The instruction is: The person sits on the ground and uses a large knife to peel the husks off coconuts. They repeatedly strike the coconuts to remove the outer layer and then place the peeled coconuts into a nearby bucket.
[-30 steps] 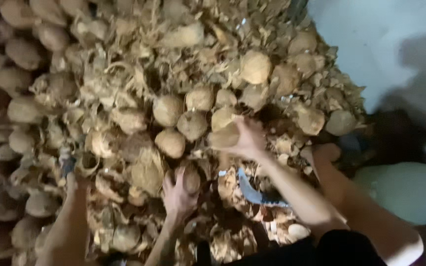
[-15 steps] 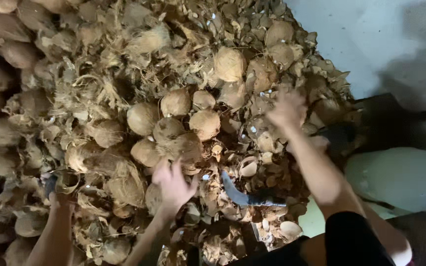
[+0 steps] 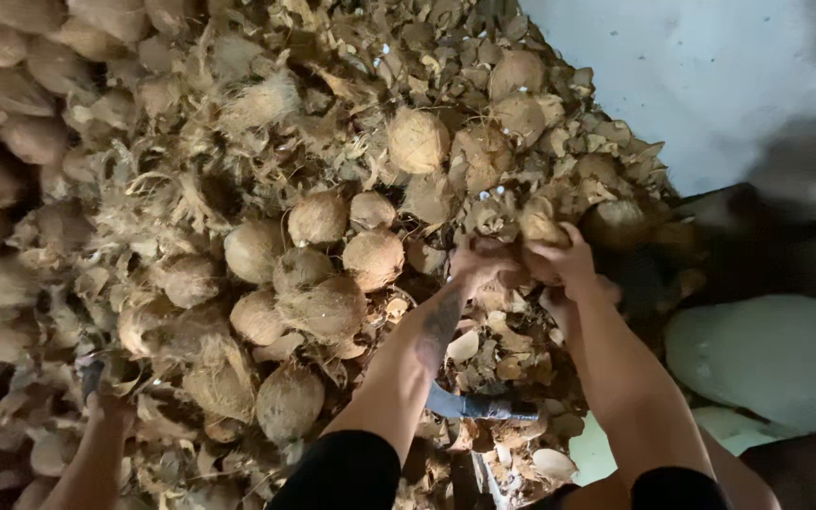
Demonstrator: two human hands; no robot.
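Nearest the camera, two black-sleeved forearms reach up and away into a heap of coconuts and husk scraps point(image 3: 238, 161). The left hand point(image 3: 479, 260) and the right hand point(image 3: 564, 260) meet side by side, fingers curled and closing together on one husk-covered coconut point(image 3: 540, 225) that sits just beyond their fingertips, touching both. Its shape is too hidden to tell a long axis; both hands look equally near it. Below the wrists, between the two arms, a blue-handled tool point(image 3: 479, 406) lies among shell pieces. Well to the left of the left hand, another person's hand point(image 3: 106, 411) rests in the husk. Beyond and left of the hands lies a cluster of round coconuts point(image 3: 332, 255). Right of the right hand sits a pale green sack point(image 3: 776, 359).
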